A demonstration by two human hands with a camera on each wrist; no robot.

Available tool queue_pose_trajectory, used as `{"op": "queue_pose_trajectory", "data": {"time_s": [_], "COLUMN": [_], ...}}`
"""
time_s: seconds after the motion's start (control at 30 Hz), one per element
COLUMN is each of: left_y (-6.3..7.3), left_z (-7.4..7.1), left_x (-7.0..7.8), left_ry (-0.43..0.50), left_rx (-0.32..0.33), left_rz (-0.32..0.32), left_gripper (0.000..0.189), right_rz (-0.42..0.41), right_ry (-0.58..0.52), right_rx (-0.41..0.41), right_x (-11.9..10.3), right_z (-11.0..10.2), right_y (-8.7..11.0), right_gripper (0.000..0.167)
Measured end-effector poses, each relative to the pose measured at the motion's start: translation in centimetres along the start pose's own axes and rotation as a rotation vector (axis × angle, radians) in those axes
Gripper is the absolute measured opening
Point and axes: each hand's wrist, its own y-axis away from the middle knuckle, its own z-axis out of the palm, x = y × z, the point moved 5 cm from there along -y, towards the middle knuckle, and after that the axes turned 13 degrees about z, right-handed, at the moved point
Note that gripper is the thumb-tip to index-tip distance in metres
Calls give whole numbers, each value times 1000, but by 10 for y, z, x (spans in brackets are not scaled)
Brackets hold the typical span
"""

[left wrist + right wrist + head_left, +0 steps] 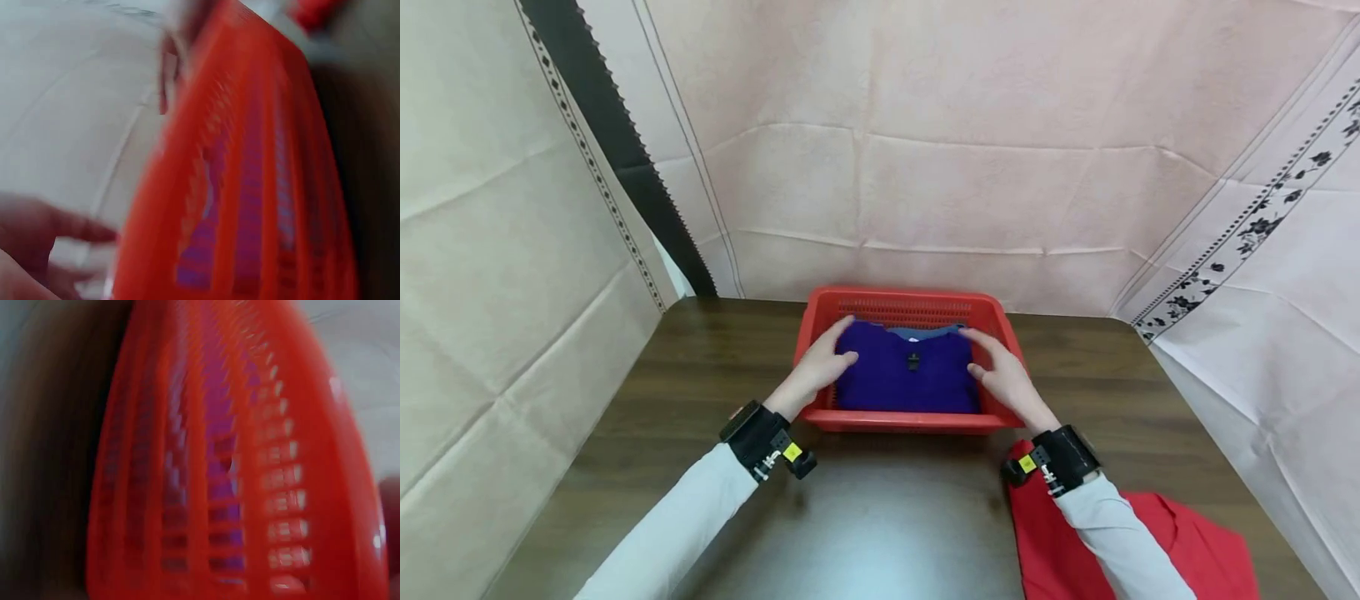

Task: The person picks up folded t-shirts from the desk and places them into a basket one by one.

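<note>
A red plastic basket (pixel 910 422) with slotted sides stands on the table. Inside it lies a folded purple shirt (pixel 902 379) with a small dark mark near its collar, and a strip of a blue garment (pixel 925 332) shows behind it. Above the basket's left side is my left hand (pixel 820 367), fingers stretched forward and thumb apart. My right hand (pixel 1009 382) is over the right side in a similar pose, its fingertips near the shirt's upper right corner. Neither hand grips anything; contact with the shirt cannot be told. Both wrist views are blurred and mostly filled by the basket's slotted wall (pixel 237 187).
A red garment (pixel 1195 542) lies on the wooden table (pixel 730 358) at the front right, partly under my right forearm. Pale cloth sheets (pixel 970 192) hang behind the table and along both sides.
</note>
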Motion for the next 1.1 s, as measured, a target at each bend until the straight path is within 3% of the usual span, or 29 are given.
{"op": "queue_pose_trajectory", "data": {"time_s": [0.1,0.17,0.27,0.37,0.47,0.57,0.63,0.8,0.87,0.93,1.0,1.1], "left_y": [-3,-3,0,1,1,1,2,18,28,38,49,61], "left_z": [13,25,35,37,36,33,29,21,25,34,47,75], "left_x": [11,11,3,-3,-5,-2,6,48,68,85,96,99], "left_ry": [-422,-581,-676,-700,-700,-710,-730,-773,-784,-777,-741,-652], "left_rx": [-213,-377,-564,-623,-641,-603,-514,-127,15,117,162,129], "left_rz": [192,230,135,24,2,54,121,316,390,464,522,575], "left_gripper": [52,47,48,48,46,43,36,12,11,11,10,9], "right_rz": [-179,-204,-128,-57,-61,-123,-173,-250,-256,-247,-235,-194], "right_ry": [250,346,429,461,466,452,431,355,352,367,401,456], "right_rx": [-140,-283,-417,-440,-430,-333,-191,244,365,449,513,578], "right_x": [-6,-6,-2,3,4,0,-5,-23,-26,-24,-16,5], "right_z": [10,17,23,22,22,21,16,-10,-22,-32,-39,-45], "right_y": [4,7,8,7,6,4,5,33,52,73,94,122], "right_gripper": [52,52,53,53,53,50,46,16,9,11,9,24]}}
